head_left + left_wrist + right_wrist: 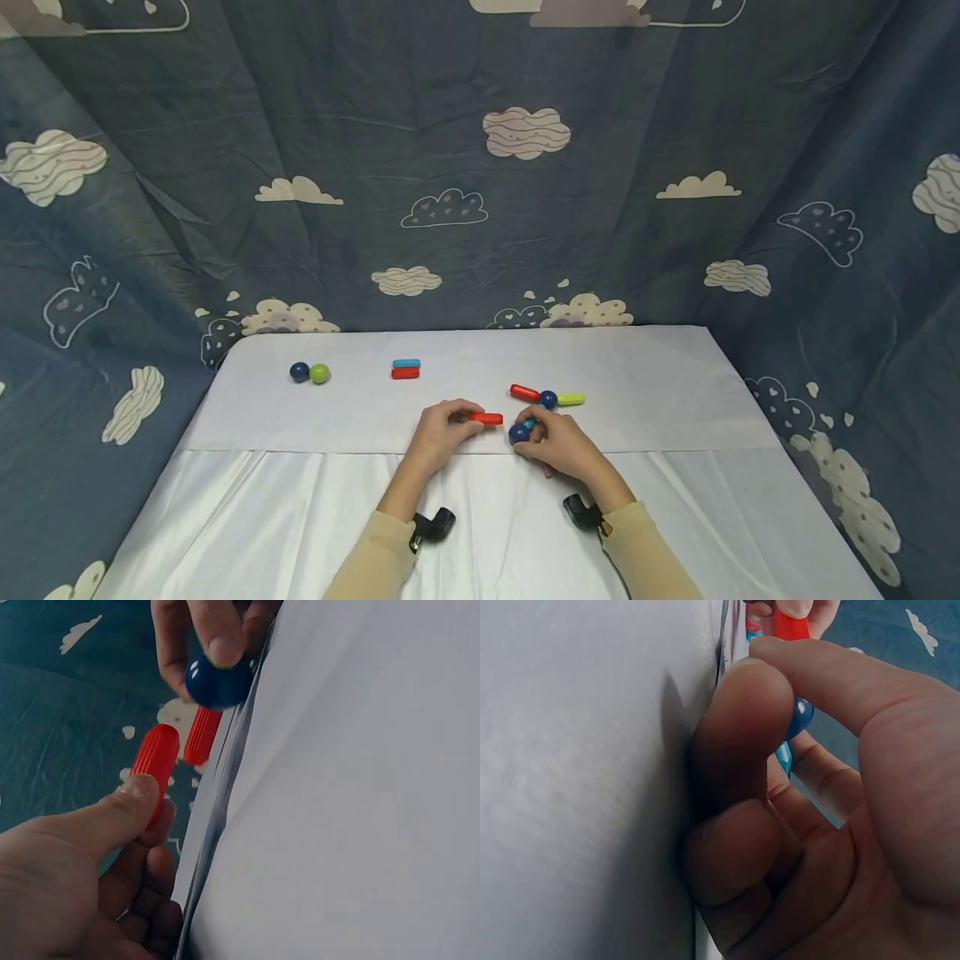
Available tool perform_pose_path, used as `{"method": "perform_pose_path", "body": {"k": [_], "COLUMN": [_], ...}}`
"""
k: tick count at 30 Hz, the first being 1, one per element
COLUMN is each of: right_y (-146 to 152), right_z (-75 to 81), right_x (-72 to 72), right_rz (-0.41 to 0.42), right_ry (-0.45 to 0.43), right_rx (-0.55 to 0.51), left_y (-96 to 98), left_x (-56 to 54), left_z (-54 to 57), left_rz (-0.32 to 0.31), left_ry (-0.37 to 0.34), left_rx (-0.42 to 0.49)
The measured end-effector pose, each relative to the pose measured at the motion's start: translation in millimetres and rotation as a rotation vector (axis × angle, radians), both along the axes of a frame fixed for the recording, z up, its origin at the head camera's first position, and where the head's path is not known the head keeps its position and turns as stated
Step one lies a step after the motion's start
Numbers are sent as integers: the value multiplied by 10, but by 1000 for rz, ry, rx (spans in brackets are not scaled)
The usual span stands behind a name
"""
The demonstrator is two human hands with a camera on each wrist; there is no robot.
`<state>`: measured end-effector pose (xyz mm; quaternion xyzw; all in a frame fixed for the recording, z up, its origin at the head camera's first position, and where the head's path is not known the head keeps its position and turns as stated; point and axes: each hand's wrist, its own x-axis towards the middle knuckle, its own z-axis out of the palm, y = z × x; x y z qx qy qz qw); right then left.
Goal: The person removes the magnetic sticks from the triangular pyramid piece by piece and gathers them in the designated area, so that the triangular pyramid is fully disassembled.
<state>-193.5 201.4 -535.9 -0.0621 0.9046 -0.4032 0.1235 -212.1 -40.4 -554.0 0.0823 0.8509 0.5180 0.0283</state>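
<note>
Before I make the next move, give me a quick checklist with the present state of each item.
1. Left grip on the held red rod: ok; thumb and finger pinch it, leaving one end free.
2. Right grip on the near blue ball: ok; the left wrist view shows a fingertip on it.
3. Rod's free end touching that ball: not ok; the head view shows a gap.
4. Opening in the ball facing the rod: cannot tell; none shows.
5. Light-blue rod fully seated: cannot tell; fingers partly hide it.
6. Spare pieces apart from both grips: ok; the green ball and spare red rod lie off to the left.
</note>
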Motion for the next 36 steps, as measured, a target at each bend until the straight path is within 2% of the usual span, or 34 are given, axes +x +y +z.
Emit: {"method": "perform_pose_path", "body": {"k": [6, 10, 16, 20, 25, 29, 36], "right_y": [-4, -2, 4, 5, 4, 6, 4], "right_z": [-10, 0, 9, -2, -7, -7, 11], "right_x": [-9, -10, -15, -12, -4, -2, 15], "right_rz": [-12, -11, -4, -1, 0, 2, 6], "right_ry": [-5, -7, -8, -4, -3, -4, -10], "right_rx": [7, 1, -6, -9, -12, -15, -26], "left_y": [-133, -270, -521, -708, -904, -985, -1014], "left_x": [-62, -109, -179, -242, -339, -394, -449], "left_z": [69, 114, 173, 169, 155, 157, 111], "left_rz": [87, 143, 227, 264, 306, 338, 383], "left_ry": [25, 30, 30, 36, 21, 23, 7], "left_rx": [99, 105, 97, 86, 28, -8, -24]}}
